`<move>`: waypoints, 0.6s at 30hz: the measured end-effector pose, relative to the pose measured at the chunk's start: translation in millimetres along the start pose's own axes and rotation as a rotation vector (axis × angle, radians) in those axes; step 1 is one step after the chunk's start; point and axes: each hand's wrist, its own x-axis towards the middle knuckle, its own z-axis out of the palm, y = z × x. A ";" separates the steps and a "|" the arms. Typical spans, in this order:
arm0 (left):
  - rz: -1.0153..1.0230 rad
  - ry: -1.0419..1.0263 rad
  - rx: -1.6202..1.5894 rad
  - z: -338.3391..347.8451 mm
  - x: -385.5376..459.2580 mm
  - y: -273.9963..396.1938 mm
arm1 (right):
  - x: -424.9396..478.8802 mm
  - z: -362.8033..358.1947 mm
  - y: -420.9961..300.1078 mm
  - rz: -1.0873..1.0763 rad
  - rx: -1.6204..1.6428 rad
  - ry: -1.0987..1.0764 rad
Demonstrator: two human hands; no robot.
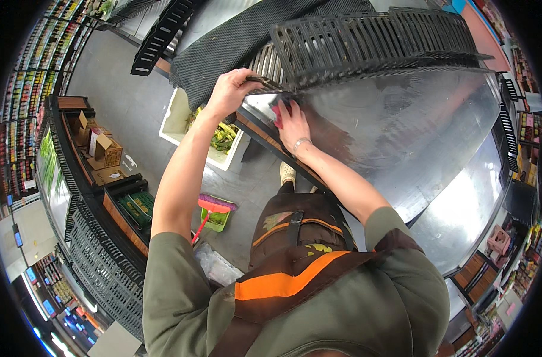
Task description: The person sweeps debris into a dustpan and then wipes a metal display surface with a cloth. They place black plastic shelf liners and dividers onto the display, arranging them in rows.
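Note:
My left hand (232,93) grips the near edge of a black slotted plastic panel (271,83) and holds it up off the metal. Beneath that raised edge, my right hand (294,126) presses a dark red cloth (278,115) onto a stainless steel display surface (378,125). Dark wet-looking smears spread over the steel beside my right wrist, which wears a bracelet. A black slotted rack (369,40) stands across the far side of the surface. Black mesh matting (222,49) lies bunched beyond my left hand.
A white foam box (175,118) with leafy scraps stands on the floor below the counter edge. Left of me are a broom (214,203), a green dustpan (219,220) and a plastic bag (215,263). Opened cardboard boxes (108,151) and a green crate (136,207) sit in the opposite stand.

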 end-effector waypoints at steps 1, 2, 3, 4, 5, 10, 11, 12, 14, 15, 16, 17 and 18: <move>-0.041 0.013 -0.012 -4.5 -0.8 -0.9 | 14.2 3.6 -11.8 0.011 0.006 -0.043; -0.081 0.025 -0.024 -8.6 -1.6 -1.8 | 26.1 6.0 -22.2 -0.014 0.015 -0.082; -0.116 0.038 -0.033 -12.2 -0.9 -3.1 | 38.6 10.3 -28.1 -0.039 0.026 -0.115; -0.140 0.005 -0.065 -13.3 -0.4 -6.3 | 53.0 15.6 -28.5 -0.175 -0.010 -0.233; -0.060 0.014 -0.075 -11.4 0.5 -12.6 | 68.2 19.8 -28.1 -0.310 -0.045 -0.348; 0.077 0.042 0.082 1.9 -1.1 -7.9 | 90.0 7.1 -19.4 -0.418 -0.024 -0.769; 0.035 0.054 0.026 6.1 -3.4 -9.2 | 73.8 9.6 -5.4 -0.451 -0.072 -0.651; 0.044 0.060 0.054 9.0 -8.8 -9.6 | 57.1 -13.2 0.3 -0.427 -0.091 -0.695; 0.095 0.051 0.118 17.0 -15.0 -8.9 | 7.4 -54.8 27.9 -0.449 -0.100 -0.669; 0.139 0.039 0.156 24.6 -14.4 -13.3 | -18.3 -67.6 52.4 -0.499 -0.094 -0.597; 0.171 -0.019 0.246 32.3 -12.8 -15.4 | -42.1 -91.0 68.9 -0.482 -0.123 -0.650; 0.224 -0.032 0.296 40.6 -13.9 -15.2 | -66.4 -115.1 84.5 -0.470 -0.149 -0.709; 0.242 -0.040 0.366 50.2 -17.7 -18.4 | -93.5 -133.3 104.1 -0.506 -0.178 -0.712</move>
